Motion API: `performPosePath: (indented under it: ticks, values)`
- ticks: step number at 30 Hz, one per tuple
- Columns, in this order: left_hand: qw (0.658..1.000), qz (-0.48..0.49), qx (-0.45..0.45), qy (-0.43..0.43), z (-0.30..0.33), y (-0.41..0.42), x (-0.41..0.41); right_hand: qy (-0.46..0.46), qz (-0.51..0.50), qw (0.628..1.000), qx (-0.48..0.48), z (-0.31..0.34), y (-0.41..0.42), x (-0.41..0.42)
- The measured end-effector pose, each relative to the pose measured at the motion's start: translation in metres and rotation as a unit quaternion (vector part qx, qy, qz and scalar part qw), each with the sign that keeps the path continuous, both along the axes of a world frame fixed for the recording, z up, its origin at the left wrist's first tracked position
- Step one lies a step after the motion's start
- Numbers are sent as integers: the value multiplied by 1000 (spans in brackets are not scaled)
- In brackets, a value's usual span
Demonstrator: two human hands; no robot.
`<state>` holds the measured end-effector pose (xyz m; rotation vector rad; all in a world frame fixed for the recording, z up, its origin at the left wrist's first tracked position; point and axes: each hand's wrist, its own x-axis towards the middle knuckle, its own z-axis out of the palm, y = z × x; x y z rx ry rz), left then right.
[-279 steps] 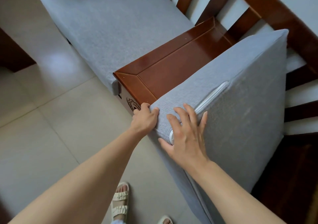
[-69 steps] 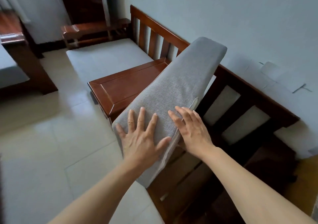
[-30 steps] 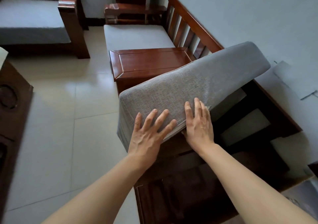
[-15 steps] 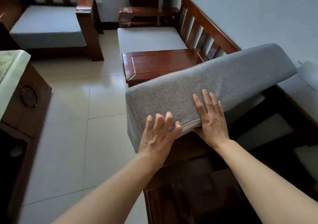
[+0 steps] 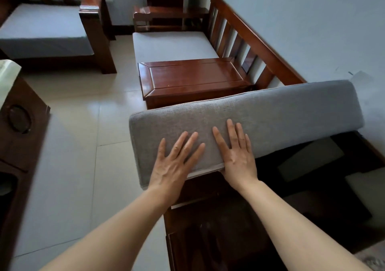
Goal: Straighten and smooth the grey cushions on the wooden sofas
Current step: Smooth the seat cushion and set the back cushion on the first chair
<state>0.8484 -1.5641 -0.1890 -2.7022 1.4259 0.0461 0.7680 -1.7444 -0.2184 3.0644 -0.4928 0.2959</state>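
Both hands lie flat on the grey cushion [image 5: 260, 116], fingers straight and spread, holding nothing. The left hand [image 5: 175, 162] presses near the cushion's front corner, its wrist over the lower edge. The right hand [image 5: 235, 152] rests just beside it, palm across the bottom seam, fingers pointing up the fabric. The cushion is tilted up on its long edge, raised off the dark wooden sofa frame [image 5: 218, 229] beneath it, its far end toward the wall [image 5: 312, 31]. Behind it, touching or nearly so, stands the sofa's polished wooden armrest table [image 5: 193, 77]. Past that lies a second cushion [image 5: 170, 45], flat on its seat beside the slatted backrest [image 5: 239, 39]. Across the tiled floor [image 5: 83, 124], another sofa carries a third cushion [image 5: 41, 31], also flat. A dark wooden cabinet [image 5: 20, 124] stands at the left.
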Motion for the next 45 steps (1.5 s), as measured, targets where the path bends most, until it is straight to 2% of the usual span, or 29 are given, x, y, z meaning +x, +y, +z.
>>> performPosePath:
  ticks: [3, 7, 12, 16, 21, 29, 33, 37, 40, 43, 45]
  values:
    - [1000, 11, 11, -17, -8, 4, 19, 45, -13, 999, 5, 3, -10, 19]
    - [999, 46, -17, -8, -21, -12, 46, 44, -81, 996, -9, -12, -32, 30]
    - [995, 47, -56, -63, -32, -33, 84, 10, -90, 996, -21, -14, -47, 70]
    - [996, 40, -47, -67, -30, -55, 91, 8, -92, 995, -40, -8, -71, 89]
    - [988, 13, -88, -128, -44, -58, 101, -84, -74, 991, -79, -25, -79, 97]
    - [970, -22, -162, -179, -39, -65, 119, -103, 2, 988, -112, -3, -93, 133]
    - [969, -56, -194, -141, -18, -76, 140, -62, -14, 995, -76, 2, -95, 136]
    - [968, -51, -222, -109, -11, -81, 145, 7, -33, 998, -48, 6, -94, 131]
    - [959, -47, -266, -88, -9, -91, 151, 8, -53, 998, -32, 10, -93, 135]
    - [957, 7, -287, -46, 9, -111, 170, 3, -56, 998, -21, 12, -93, 135]
    - [970, 52, -235, -19, 24, -127, 188, 7, -58, 998, -17, 9, -92, 131]
